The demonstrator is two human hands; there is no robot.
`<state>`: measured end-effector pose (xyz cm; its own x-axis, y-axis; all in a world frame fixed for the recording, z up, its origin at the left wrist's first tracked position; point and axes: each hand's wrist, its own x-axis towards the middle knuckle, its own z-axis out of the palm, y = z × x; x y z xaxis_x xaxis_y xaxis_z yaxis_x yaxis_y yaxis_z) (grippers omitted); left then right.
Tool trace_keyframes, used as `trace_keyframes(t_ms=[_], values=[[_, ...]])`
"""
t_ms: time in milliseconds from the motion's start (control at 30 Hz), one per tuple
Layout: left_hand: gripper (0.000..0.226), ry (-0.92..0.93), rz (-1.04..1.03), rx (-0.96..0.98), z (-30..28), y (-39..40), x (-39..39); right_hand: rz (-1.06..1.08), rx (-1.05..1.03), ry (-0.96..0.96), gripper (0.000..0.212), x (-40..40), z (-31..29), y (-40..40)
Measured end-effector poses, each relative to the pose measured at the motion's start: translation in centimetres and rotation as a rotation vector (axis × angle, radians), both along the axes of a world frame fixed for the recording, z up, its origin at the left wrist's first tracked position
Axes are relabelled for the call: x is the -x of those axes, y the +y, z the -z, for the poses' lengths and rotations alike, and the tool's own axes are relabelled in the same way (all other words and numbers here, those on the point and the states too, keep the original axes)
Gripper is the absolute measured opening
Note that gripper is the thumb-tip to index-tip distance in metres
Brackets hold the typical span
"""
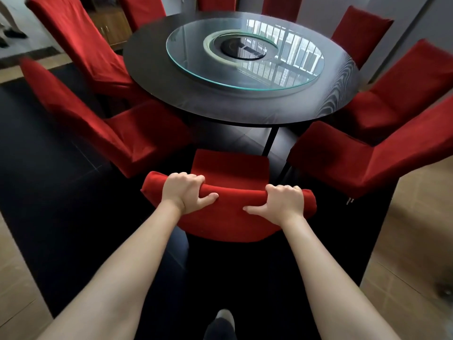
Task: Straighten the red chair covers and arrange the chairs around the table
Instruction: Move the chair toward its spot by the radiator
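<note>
Both our hands, left point(184, 190) and right point(284, 202), grip the chair point(228, 173) top, fingers curled over; table point(245, 111) ahead, chair not yet tucked in.

Both bare forearms reach forward, roughly parallel. The left hand point(185, 190) and right hand point(282, 202) grip the top edge of the nearest chair back point(228, 217), fingers curled over it, thumbs pointing inward toward each other.
</note>
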<state>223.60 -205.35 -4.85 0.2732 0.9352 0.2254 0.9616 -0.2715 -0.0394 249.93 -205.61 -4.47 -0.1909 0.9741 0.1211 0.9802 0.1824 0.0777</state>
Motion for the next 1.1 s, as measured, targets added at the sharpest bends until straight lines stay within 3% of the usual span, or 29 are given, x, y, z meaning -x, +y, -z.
trace_keyframes(t_ms=[1100], values=[[0.080,0.028,0.008,-0.019,-0.1,9.5,-2.8,0.011,0.013,0.014,0.082,-2.6,-0.2,9.0]])
